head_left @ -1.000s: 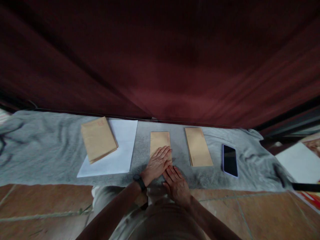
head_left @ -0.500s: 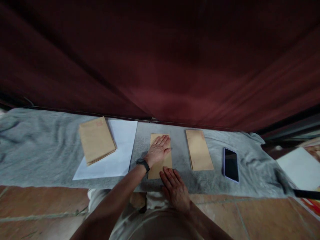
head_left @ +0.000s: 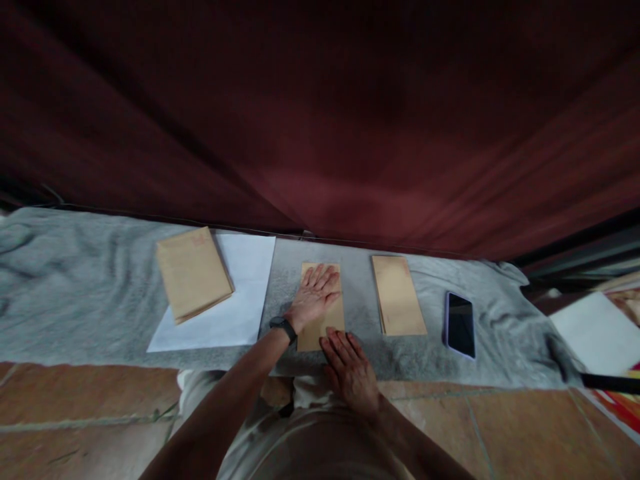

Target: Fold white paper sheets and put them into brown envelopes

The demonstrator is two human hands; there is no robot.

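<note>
Left hand (head_left: 313,293) resting farther up brown paper (head_left: 315,331) than earlier, flattened, fingers slightly spread, gripping nothing; right hand (head_left: 353,370) extending fingers onto near right corner, also gripping nothing. Paper lying beneath both. Smoothing apparently underway; next move probably calling for even pressure. Stack (head_left: 194,275) left of left hand bearing faint reddish print, unreadable.

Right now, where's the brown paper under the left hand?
In the head view, the brown paper lies centrally on the grey cloth, between the white sheet, left, and a narrow brown stack, right.
</note>
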